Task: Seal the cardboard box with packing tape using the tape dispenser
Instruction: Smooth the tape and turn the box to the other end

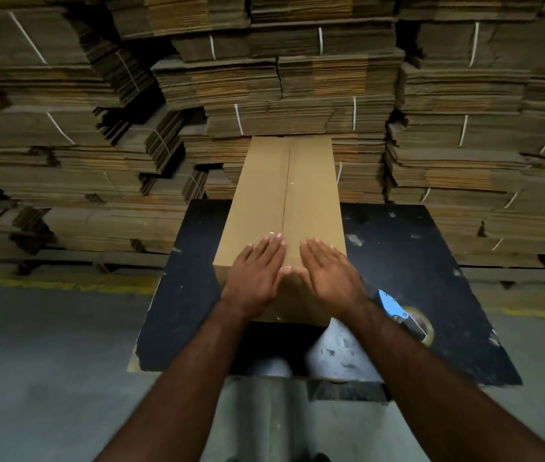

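A long brown cardboard box (pixel 297 188) lies lengthwise on a black table (pixel 407 261), its top flaps shut along a centre seam with clear tape glinting on it. My left hand (pixel 256 276) and my right hand (pixel 329 273) rest flat, palms down, on the box's near end, one on each side of the seam, holding nothing. The tape dispenser (pixel 404 313), blue-handled with a roll of clear tape, lies on the table just right of my right wrist.
Tall stacks of flattened, strapped cardboard (pixel 297 85) fill the whole background behind the table. Grey concrete floor (pixel 47 345) with a yellow line lies to the left and right. My legs in light trousers (pixel 337 355) show at the table's near edge.
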Motion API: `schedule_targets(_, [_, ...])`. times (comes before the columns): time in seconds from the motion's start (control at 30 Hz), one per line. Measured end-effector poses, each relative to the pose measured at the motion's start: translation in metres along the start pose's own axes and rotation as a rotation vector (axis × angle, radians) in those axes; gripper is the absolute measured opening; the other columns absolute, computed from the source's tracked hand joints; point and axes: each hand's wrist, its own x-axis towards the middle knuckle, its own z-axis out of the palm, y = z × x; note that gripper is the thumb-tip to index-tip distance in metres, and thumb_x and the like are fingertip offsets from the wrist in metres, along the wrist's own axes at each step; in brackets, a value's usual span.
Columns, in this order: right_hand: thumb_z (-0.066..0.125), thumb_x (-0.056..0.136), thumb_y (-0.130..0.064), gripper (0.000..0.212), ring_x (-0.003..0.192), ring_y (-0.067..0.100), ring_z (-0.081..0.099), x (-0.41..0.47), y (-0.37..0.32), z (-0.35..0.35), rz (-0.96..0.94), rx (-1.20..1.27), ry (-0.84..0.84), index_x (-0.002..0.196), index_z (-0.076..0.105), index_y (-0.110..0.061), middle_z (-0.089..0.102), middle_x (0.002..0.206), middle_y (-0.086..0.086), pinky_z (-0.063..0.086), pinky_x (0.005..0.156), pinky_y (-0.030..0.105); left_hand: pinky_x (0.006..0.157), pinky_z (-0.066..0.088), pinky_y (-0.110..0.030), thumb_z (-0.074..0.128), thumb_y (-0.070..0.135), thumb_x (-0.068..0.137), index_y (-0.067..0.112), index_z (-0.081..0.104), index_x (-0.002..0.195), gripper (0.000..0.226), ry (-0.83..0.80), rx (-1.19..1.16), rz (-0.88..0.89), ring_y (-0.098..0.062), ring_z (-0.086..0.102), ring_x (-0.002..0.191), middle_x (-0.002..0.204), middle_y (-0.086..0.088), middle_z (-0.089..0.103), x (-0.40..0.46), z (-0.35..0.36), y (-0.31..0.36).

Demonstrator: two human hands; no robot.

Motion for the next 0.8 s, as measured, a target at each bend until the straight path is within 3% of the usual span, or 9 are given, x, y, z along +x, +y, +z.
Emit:
schedule_targets(0.1, [0.002, 0.1, -0.055, 0.079, 0.145, 0.027, 0.034, -0.002, 0.005, 0.011, -0.023, -0.085, 0.052, 0.15, 0.036, -0.005, 0.037, 0.156, 0.015, 0.02, 0.119, 0.041, 0.119, 0.024, -0.044, 0.034, 0.041, 0.104, 0.015, 0.023, 0.156, 0.06, 0.013, 0.092, 0.052, -0.022, 0.02, 0.15, 0.164, -0.002, 0.016, -0.001, 0.012, -0.008])
schedule_targets(0.17, [0.013, 0.103, -0.05, 0.069, 0.15, 0.026, 0.022, -0.004, 0.007, 0.014, -0.059, -0.141, 0.06, 0.154, 0.024, -0.005, 0.025, 0.161, 0.014, 0.011, 0.121, 0.039, 0.119, 0.021, -0.043, 0.044, 0.036, 0.102, 0.016, 0.021, 0.157, 0.063, 0.013, 0.106, 0.062, -0.022, 0.02, 0.15, 0.165, -0.002, 0.015, -0.003, 0.012, -0.007])
schedule_targets(0.27, [0.019, 0.104, -0.05, 0.069, 0.153, 0.024, 0.007, -0.006, 0.011, 0.009, -0.123, -0.143, 0.022, 0.157, 0.008, -0.007, 0.008, 0.165, 0.013, 0.0, 0.121, 0.036, 0.122, 0.014, -0.042, 0.042, 0.036, 0.101, 0.019, 0.014, 0.158, 0.065, 0.008, 0.088, 0.037, -0.019, 0.013, 0.151, 0.165, 0.002, 0.009, -0.004, 0.012, -0.004])
schedule_targets(0.4, [0.008, 0.101, -0.056, 0.074, 0.151, 0.023, 0.017, -0.01, 0.021, 0.002, -0.113, 0.028, 0.071, 0.155, 0.025, -0.008, 0.023, 0.162, 0.012, 0.005, 0.121, 0.034, 0.123, 0.005, -0.038, 0.012, 0.051, 0.102, 0.024, 0.012, 0.158, 0.062, 0.001, -0.076, 0.004, -0.009, 0.001, 0.151, 0.165, 0.009, 0.006, -0.007, 0.004, 0.008])
schedule_targets(0.5, [-0.004, 0.095, -0.058, 0.084, 0.15, 0.024, 0.022, -0.009, 0.028, 0.003, -0.091, 0.029, 0.055, 0.154, 0.029, -0.008, 0.028, 0.161, 0.012, 0.005, 0.121, 0.034, 0.123, 0.006, -0.037, 0.007, 0.053, 0.101, 0.024, 0.02, 0.157, 0.064, 0.035, -0.126, -0.061, -0.008, 0.009, 0.151, 0.163, 0.009, 0.015, -0.003, 0.003, 0.023])
schedule_targets(0.57, [-0.001, 0.098, -0.056, 0.081, 0.146, 0.027, 0.031, -0.009, 0.03, 0.01, -0.112, 0.024, 0.047, 0.15, 0.037, -0.005, 0.036, 0.156, 0.015, 0.01, 0.12, 0.037, 0.122, 0.01, -0.039, 0.013, 0.051, 0.102, 0.024, 0.024, 0.156, 0.061, 0.056, -0.028, -0.08, -0.012, 0.018, 0.15, 0.162, 0.007, 0.022, -0.001, 0.01, 0.024])
schedule_targets(0.67, [0.018, 0.103, -0.048, 0.068, 0.137, 0.032, 0.045, -0.01, 0.035, 0.011, -0.152, 0.019, 0.079, 0.143, 0.049, -0.003, 0.048, 0.147, 0.019, 0.019, 0.115, 0.045, 0.121, 0.012, -0.041, 0.04, 0.037, 0.103, 0.024, 0.025, 0.155, 0.057, 0.067, 0.03, -0.017, -0.017, 0.022, 0.149, 0.162, 0.005, 0.024, -0.002, 0.015, 0.018])
schedule_targets(0.73, [0.035, 0.1, -0.036, 0.057, 0.139, 0.033, 0.042, -0.015, 0.038, 0.01, -0.204, 0.037, 0.085, 0.145, 0.045, -0.004, 0.044, 0.15, 0.018, 0.016, 0.116, 0.043, 0.122, 0.01, -0.042, 0.056, 0.027, 0.095, 0.025, 0.021, 0.157, 0.071, 0.043, 0.013, 0.014, -0.015, 0.017, 0.15, 0.163, 0.007, 0.019, -0.005, 0.016, 0.014])
schedule_targets(0.8, [0.042, 0.101, -0.035, 0.058, 0.147, 0.03, 0.029, -0.018, 0.044, 0.004, -0.23, 0.066, 0.073, 0.151, 0.035, -0.007, 0.032, 0.158, 0.015, 0.006, 0.118, 0.037, 0.123, 0.01, -0.045, 0.05, 0.038, 0.097, 0.027, 0.019, 0.157, 0.068, 0.047, -0.036, -0.012, -0.011, 0.011, 0.151, 0.164, 0.01, 0.014, -0.004, 0.013, 0.015])
